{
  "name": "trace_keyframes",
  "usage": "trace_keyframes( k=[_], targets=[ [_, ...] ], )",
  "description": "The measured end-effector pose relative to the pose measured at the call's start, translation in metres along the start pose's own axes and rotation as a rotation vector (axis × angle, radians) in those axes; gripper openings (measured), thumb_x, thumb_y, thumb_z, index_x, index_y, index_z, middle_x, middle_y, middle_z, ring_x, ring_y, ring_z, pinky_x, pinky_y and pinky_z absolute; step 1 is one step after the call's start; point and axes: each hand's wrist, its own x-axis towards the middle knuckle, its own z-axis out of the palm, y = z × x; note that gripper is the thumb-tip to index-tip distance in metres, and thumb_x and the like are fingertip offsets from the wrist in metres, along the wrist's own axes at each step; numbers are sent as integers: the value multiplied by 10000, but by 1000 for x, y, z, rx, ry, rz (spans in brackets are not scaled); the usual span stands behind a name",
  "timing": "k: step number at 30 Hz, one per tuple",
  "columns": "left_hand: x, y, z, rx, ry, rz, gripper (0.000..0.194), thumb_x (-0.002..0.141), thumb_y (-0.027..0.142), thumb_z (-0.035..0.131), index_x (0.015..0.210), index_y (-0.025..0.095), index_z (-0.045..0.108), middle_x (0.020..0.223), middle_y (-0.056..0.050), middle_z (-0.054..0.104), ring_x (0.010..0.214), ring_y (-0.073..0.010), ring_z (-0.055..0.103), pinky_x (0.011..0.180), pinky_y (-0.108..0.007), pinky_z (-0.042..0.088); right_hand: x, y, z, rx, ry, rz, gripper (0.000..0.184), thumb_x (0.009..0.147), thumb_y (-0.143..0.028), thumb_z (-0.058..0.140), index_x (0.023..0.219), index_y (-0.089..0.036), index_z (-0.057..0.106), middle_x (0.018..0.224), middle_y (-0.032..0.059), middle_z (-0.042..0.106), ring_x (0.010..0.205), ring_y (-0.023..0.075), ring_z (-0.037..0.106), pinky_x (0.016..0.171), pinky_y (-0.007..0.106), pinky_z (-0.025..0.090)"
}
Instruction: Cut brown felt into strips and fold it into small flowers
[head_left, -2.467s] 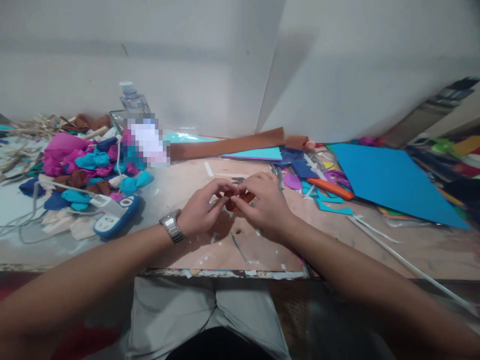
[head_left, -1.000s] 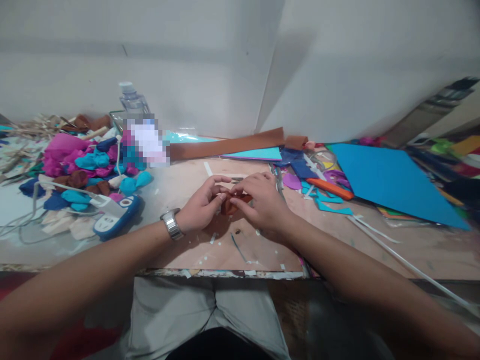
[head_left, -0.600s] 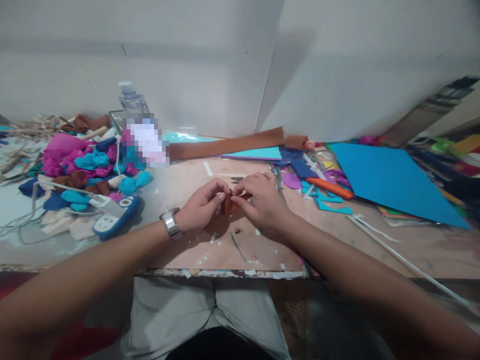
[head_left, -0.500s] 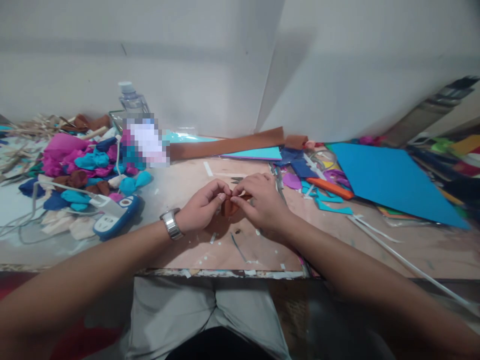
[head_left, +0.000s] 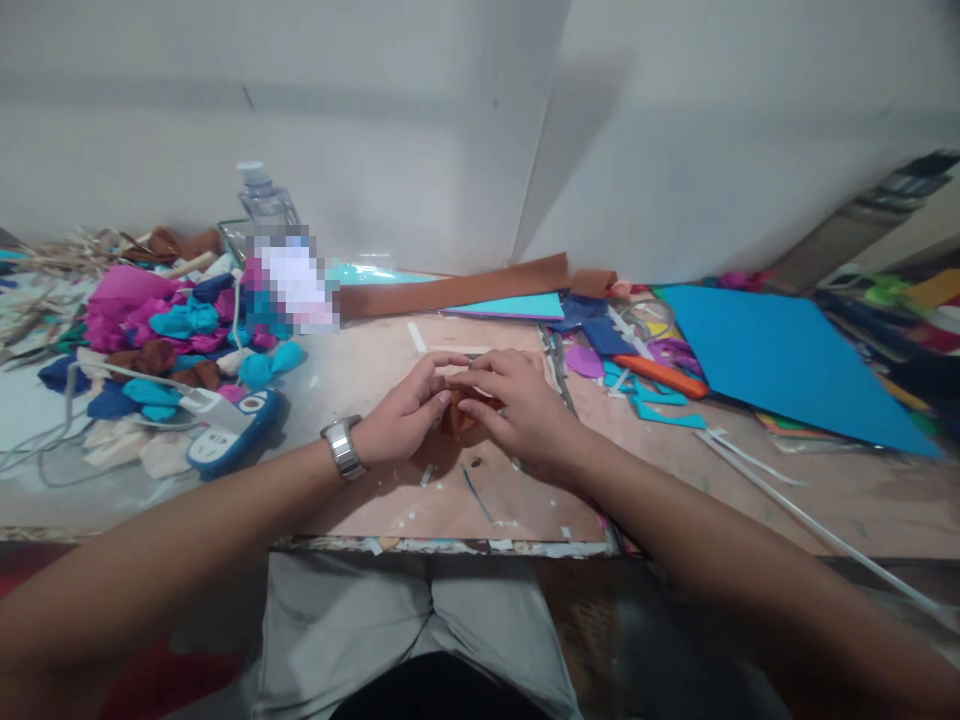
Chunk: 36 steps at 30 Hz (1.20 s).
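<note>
Brown material, looks like folded paper or cloth, is the bit to look at: one small piece between the two hands, just above the table or maybe touching it, can't tell which. From the left hand it sits at 3 o'clock, from the right hand at 9. Neither hand is really nearer, since both seem to have fingers on it.

Left hand is narrow, thumb and fingertips gripping the piece's 9 o'clock side. Right hand is curled over the other side, with its thumb on the piece and the other fingers bunched above. Pretty closed up, both of them.

As for which way it points, the bit I can see pokes out towards 6. Its long axis looks like roughly 9 to 3, running in under the right fingers, but they cover too much for me to swear to that.

Around it: a long brown strip up at 12, lying about 9 to 3 with its right end tipped up a touch, an orange tool off between 2 and 3 pointing 10 to 4, and a colourful pile out near 10.
</note>
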Motion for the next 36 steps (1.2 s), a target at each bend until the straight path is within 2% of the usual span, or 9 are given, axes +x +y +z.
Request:
trace_keyframes(
  k=[2, 8, 13, 17, 19, 25, 31, 36],
  targets=[
    [0, 1, 0, 8, -2, -10, 431, 1037, 448, 571, 1411, 259, 471, 1287, -119, 663, 1060, -211, 691, 896, -344, 536, 0, -1, -1, -21, -23, -4, 290, 1021, -251, 621, 1294, -299, 704, 1193, 77, 668, 1153, 266, 585, 1024, 467, 341],
    [0, 7, 2, -125, -29, -114, 499, 1014, 436, 619, 1450, 274, 438, 1189, -96, 691, 984, -207, 695, 849, -339, 535, 2, -5, -2, 4, -29, 0, 198, 1015, -216, 591, 1168, -255, 711, 1202, 82, 685, 1177, 277, 579, 1053, 484, 318],
    [0, 9, 5, -34, -7, -122, 565, 942, 341, 729, 1424, 259, 446, 1279, -116, 646, 1125, -233, 659, 892, -340, 534, 2, -5, -1, 34, 25, 54, 125, 997, -182, 576, 1047, -238, 675, 1133, 65, 743, 1117, 269, 616, 1022, 467, 316],
    [-1, 6, 7, -23, -9, -173, 564, 916, 232, 716, 1397, 246, 422, 1048, -56, 670, 899, -179, 661, 718, -280, 515, 1, -3, -1, 46, 70, 55, 112, 1002, -224, 585, 1078, -242, 665, 1139, 54, 765, 1096, 269, 637, 1033, 473, 300],
    [-1, 6, 8, -13, -9, -173, 575, 894, 181, 707, 1392, 242, 425, 1002, -34, 653, 846, -160, 644, 687, -263, 503, 0, -2, -1, 57, 81, 30, 126, 1002, -229, 592, 1097, -245, 672, 1153, 47, 768, 1094, 263, 643, 1039, 468, 304],
    [-3, 5, 7, 171, 18, -101, 583, 863, 136, 686, 1406, 222, 492, 1051, -51, 668, 877, -175, 643, 751, -297, 522, 0, -2, 0, 75, 86, 3, 267, 1022, -251, 573, 1269, -255, 676, 1175, 65, 758, 1102, 263, 642, 1022, 457, 341],
    [-3, 2, 4, 311, 52, -61, 572, 801, 108, 709, 1348, 216, 581, 1110, -69, 689, 972, -227, 647, 844, -360, 517, -1, 2, 3, 89, 116, -40, 234, 1040, -319, 574, 1234, -259, 690, 1182, 67, 750, 1125, 263, 636, 1052, 453, 363],
    [-3, -2, 3, 324, 48, -49, 654, 759, 62, 695, 1378, 227, 563, 1228, -80, 680, 1068, -252, 643, 928, -403, 511, 0, 2, 2, 76, 134, -56, 197, 1037, -313, 593, 1186, -245, 703, 1130, 68, 752, 1099, 258, 650, 1037, 444, 374]
  ],
)
